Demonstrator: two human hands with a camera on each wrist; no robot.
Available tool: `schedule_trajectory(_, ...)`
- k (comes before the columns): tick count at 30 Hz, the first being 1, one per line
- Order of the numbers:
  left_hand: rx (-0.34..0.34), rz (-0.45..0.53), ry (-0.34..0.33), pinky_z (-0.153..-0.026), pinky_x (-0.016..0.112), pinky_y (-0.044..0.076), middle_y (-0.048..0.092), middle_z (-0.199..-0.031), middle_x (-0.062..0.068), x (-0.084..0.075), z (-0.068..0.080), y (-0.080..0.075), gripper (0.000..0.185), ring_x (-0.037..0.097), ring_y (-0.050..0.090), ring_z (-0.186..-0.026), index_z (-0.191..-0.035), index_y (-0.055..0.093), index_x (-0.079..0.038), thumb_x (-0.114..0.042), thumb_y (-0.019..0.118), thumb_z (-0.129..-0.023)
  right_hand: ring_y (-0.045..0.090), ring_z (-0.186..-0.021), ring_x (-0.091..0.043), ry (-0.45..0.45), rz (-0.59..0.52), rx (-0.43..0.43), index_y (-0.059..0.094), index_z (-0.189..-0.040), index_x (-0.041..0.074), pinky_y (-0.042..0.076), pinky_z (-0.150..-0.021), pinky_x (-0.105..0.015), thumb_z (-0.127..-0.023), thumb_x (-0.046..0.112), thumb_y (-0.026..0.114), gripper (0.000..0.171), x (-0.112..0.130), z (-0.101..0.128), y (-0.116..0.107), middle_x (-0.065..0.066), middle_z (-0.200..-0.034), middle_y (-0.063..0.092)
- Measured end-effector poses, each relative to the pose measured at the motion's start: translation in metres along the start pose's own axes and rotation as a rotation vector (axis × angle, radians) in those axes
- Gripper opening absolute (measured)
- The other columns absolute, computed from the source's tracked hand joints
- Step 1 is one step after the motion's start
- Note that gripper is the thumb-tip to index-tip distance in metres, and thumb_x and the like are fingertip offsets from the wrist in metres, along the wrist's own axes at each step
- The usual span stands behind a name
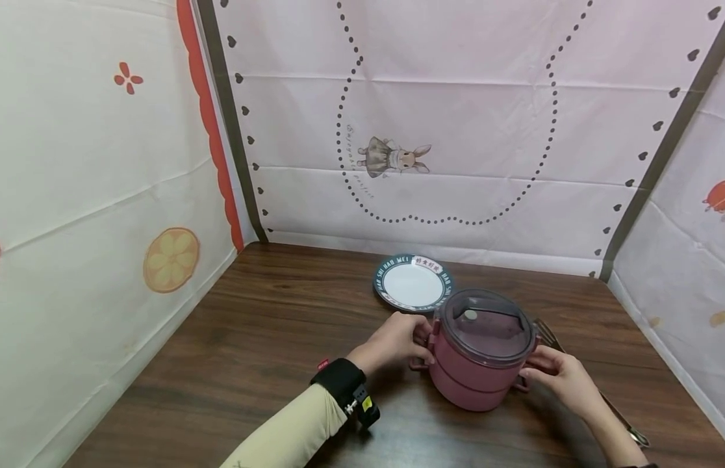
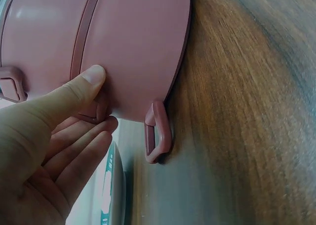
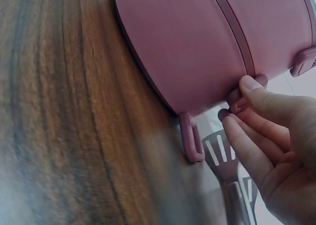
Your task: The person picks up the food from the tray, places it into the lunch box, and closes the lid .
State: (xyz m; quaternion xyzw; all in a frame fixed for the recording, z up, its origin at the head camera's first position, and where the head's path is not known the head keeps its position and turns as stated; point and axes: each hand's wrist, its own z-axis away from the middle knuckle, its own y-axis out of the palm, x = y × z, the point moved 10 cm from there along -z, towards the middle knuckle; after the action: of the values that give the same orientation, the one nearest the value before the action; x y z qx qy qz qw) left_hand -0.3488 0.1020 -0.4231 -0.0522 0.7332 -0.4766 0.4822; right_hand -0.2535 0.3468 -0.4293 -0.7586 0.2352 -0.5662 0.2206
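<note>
Wooden table (image 1: 251, 338): each hand (image 1: 392, 341) (image 1: 558, 377) pinches the pink pot (image 1: 473, 377) handles; only wrist views show thumbs.

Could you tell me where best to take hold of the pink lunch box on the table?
Probably by its side clasps: the pink lunch box stands upright, round and smooth. Come level from both sides, as the left hand and right hand do.
</note>
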Motion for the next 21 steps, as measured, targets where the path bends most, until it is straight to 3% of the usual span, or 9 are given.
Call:
schedule_trajectory(4, -0.005, -0.009, 0.0, -0.08, 0.016, 0.054, 0.075, -0.097, -0.005, 0.0, 0.004, 0.0, 0.038, -0.002, 0.066, -0.086, -0.108, 0.069, -0.013, -0.021, 0.088, -0.076, 0.065, -0.09, 0.011, 0.009, -0.02, 0.029, 0.06, -0.123, -0.011, 0.054, -0.074, -0.014, -0.089, 0.008, 0.072, 0.041, -0.001, -0.001, 0.004, -0.007, -0.103, 0.078)
schedule_trajectory(8, 0.034, -0.018, 0.011, -0.081, 0.016, 0.054, 0.074, -0.1, -0.005, -0.002, 0.008, 0.003, 0.039, -0.001, 0.065, -0.088, -0.114, 0.068, -0.013, -0.021, 0.085, -0.079, 0.064, -0.09, 0.012, 0.031, 0.005, 0.048, 0.059, -0.126, -0.011, 0.054, -0.073, -0.015, -0.088, 0.01, 0.074, 0.045, -0.002, -0.001, 0.005, -0.018, -0.105, 0.076)
schedule_trajectory(14, 0.072, -0.053, 0.0, -0.081, 0.017, 0.054, 0.073, -0.104, -0.004, -0.002, 0.012, 0.003, 0.037, 0.0, 0.064, -0.091, -0.117, 0.068, -0.014, -0.017, 0.082, -0.082, 0.063, -0.089, 0.013, 0.017, 0.005, 0.055, 0.06, -0.125, -0.011, 0.054, -0.073, -0.015, -0.089, 0.008, 0.073, 0.043, 0.001, -0.001, 0.007, -0.018, -0.104, 0.076)
schedule_trajectory(21, 0.035, -0.021, -0.023, -0.086, 0.019, 0.055, 0.073, -0.115, 0.002, -0.002, 0.012, 0.004, 0.045, 0.007, 0.069, -0.103, -0.125, 0.064, -0.01, -0.017, 0.081, -0.084, 0.063, -0.09, 0.013, -0.01, 0.002, 0.027, 0.059, -0.125, -0.012, 0.052, -0.073, -0.012, -0.088, 0.005, 0.073, 0.043, 0.002, -0.002, 0.004, -0.01, -0.101, 0.078)
